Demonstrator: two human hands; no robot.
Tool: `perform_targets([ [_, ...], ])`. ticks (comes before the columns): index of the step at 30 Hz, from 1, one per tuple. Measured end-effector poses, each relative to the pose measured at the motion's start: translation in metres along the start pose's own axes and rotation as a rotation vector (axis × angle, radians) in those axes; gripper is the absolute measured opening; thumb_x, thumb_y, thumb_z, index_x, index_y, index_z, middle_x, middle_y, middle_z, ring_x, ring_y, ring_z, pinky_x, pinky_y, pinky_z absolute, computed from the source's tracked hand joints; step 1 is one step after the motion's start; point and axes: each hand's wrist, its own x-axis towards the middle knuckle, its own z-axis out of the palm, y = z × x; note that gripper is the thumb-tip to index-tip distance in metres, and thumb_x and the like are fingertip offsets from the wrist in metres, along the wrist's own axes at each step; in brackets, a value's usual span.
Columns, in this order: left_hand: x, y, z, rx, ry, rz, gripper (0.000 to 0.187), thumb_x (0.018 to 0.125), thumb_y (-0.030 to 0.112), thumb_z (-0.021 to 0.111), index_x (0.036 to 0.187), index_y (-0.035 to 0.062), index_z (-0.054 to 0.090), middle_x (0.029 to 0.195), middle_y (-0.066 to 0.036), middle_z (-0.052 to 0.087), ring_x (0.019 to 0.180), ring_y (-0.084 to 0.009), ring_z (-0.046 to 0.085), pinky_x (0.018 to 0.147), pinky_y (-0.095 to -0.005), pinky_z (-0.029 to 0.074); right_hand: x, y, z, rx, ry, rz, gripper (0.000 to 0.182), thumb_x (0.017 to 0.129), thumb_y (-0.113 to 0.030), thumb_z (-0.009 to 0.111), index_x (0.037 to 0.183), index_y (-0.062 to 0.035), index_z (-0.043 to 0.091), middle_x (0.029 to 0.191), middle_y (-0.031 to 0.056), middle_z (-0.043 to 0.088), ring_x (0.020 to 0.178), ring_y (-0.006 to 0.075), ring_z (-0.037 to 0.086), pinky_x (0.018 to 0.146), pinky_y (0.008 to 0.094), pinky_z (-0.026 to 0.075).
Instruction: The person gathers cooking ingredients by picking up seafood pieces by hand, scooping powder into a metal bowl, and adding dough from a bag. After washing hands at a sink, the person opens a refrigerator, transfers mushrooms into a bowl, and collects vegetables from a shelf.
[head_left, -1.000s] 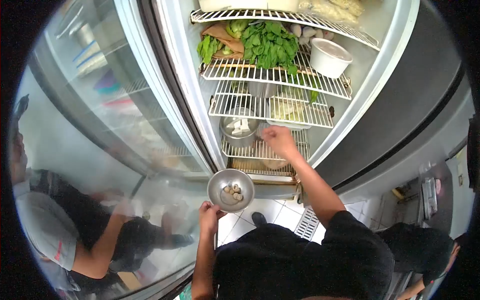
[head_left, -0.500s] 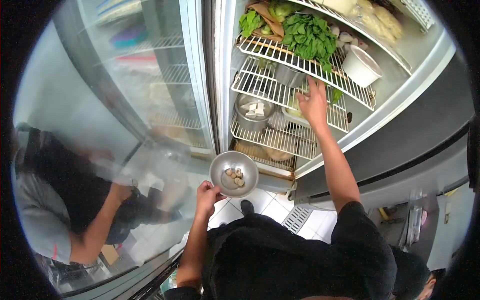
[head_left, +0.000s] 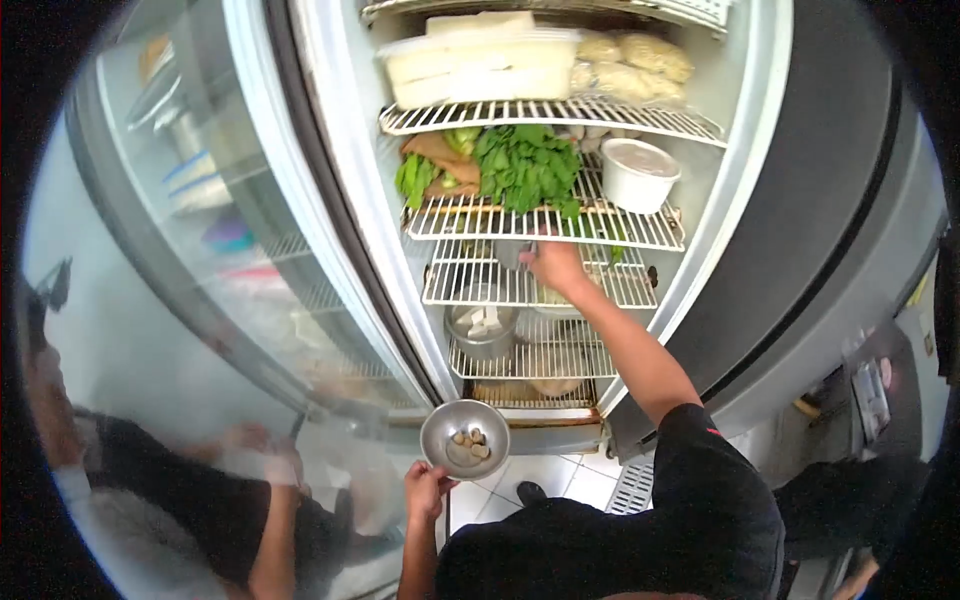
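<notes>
Left hand [head_left: 428,492] grips a steel bowl [head_left: 464,438] holding only a few small pieces. Right hand [head_left: 553,266] reaches onto a fridge shelf [head_left: 480,285] toward a metal cup [head_left: 512,252]; I cannot tell whether it has closed on anything, so gathering looks early.

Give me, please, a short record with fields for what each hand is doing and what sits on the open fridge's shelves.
left hand: left hand grips the rim of a metal bowl with a few small pale pieces in it
right hand: right hand reaches onto a wire shelf, at a metal cup; grip unclear
shelf above: leafy greens, white tub
top shelf: white lidded boxes, bagged pale food
shelf below: metal pot holding white cubes
fridge door: glass door swung open at the left
</notes>
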Motion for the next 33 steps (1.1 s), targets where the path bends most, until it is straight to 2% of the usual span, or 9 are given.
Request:
perform_targets([
  [2,-0.001,0.002,0.003,-0.005,-0.024,0.018,0.018,0.072,-0.004,0.053,0.073,0.0065,0.039,0.070,-0.010,0.054,0.060,-0.0224,0.060,0.056,-0.0369,0.056,-0.003,0.000,-0.004,0.097,-0.054,0.056,0.029,0.073,-0.025,0.066,0.093,-0.0054,0.060,0.089,0.0175,0.059,0.084,0.0343,0.057,0.077,0.0425,0.044],
  [4,0.005,0.002,0.001,0.027,-0.021,0.008,0.018,0.072,-0.004,0.054,0.073,0.0068,0.039,0.071,-0.010,0.055,0.063,-0.0230,0.061,0.057,-0.0374,0.056,-0.011,-0.002,-0.009,0.112,0.074,-0.027,0.026,0.072,-0.023,0.067,0.089,-0.0050,0.061,0.084,0.0169,0.060,0.082,0.0341,0.058,0.077,0.0422,0.045],
  [6,-0.002,0.009,0.007,0.020,-0.012,0.004,0.018,0.072,-0.003,0.054,0.073,0.0067,0.040,0.071,-0.010,0.056,0.064,-0.0235,0.062,0.057,-0.0376,0.056,-0.016,-0.001,-0.011,0.195,0.032,0.034,0.026,0.069,-0.020,0.068,0.089,-0.0038,0.063,0.082,0.0177,0.061,0.085,0.0343,0.058,0.076,0.0422,0.045],
  [10,0.008,0.001,-0.004,0.030,-0.045,0.012,0.016,0.071,-0.004,0.053,0.072,0.0057,0.040,0.072,-0.010,0.055,0.062,-0.0210,0.059,0.057,-0.0377,0.056,-0.038,-0.002,-0.023,0.157,0.176,-0.070,0.025,0.067,-0.016,0.070,0.085,0.0000,0.063,0.080,0.0157,0.059,0.079,0.0333,0.057,0.073,0.0420,0.045],
  [14,-0.007,0.011,0.007,0.109,-0.004,0.025,0.009,0.071,-0.001,0.053,0.076,0.0027,0.046,0.069,-0.007,0.050,0.061,-0.0180,0.056,0.055,-0.0322,0.053,-0.068,0.002,-0.035,0.204,0.182,-0.106,0.021,0.065,-0.012,0.072,0.077,0.0007,0.060,0.075,0.0133,0.057,0.072,0.0315,0.054,0.066,0.0394,0.043],
  [16,-0.010,0.009,0.005,0.087,-0.034,0.045,0.014,0.072,0.000,0.055,0.071,0.0056,0.042,0.070,-0.007,0.052,0.061,-0.0180,0.056,0.057,-0.0314,0.054,-0.091,-0.003,-0.048,0.201,0.229,-0.122,0.022,0.064,-0.011,0.073,0.076,0.0007,0.059,0.073,0.0126,0.055,0.069,0.0294,0.053,0.064,0.0376,0.042],
  [25,-0.011,0.006,0.012,0.017,-0.094,-0.032,0.017,0.074,-0.002,0.054,0.073,0.0067,0.040,0.072,-0.006,0.051,0.062,-0.0176,0.057,0.059,-0.0323,0.055,-0.193,-0.036,-0.114,0.222,0.152,0.013,0.021,0.059,-0.004,0.074,0.073,0.0007,0.058,0.073,0.0119,0.056,0.070,0.0296,0.052,0.063,0.0361,0.042],
  [28,-0.012,0.005,0.016,0.057,-0.094,-0.061,0.016,0.074,-0.002,0.054,0.070,0.0073,0.041,0.066,-0.004,0.048,0.060,-0.0146,0.053,0.065,-0.0350,0.054,-0.222,-0.033,-0.109,0.213,0.116,0.043,0.022,0.058,-0.004,0.074,0.072,0.0003,0.058,0.072,0.0114,0.056,0.069,0.0292,0.052,0.061,0.0361,0.042],
  [33,-0.006,-0.008,0.013,0.040,-0.079,-0.073,0.017,0.075,-0.002,0.054,0.070,0.0078,0.041,0.068,-0.005,0.051,0.063,-0.0158,0.056,0.062,-0.0331,0.053,-0.259,0.001,-0.054,0.226,0.113,0.104,0.021,0.058,-0.003,0.074,0.071,0.0006,0.057,0.072,0.0109,0.056,0.068,0.0281,0.053,0.060,0.0353,0.042],
])
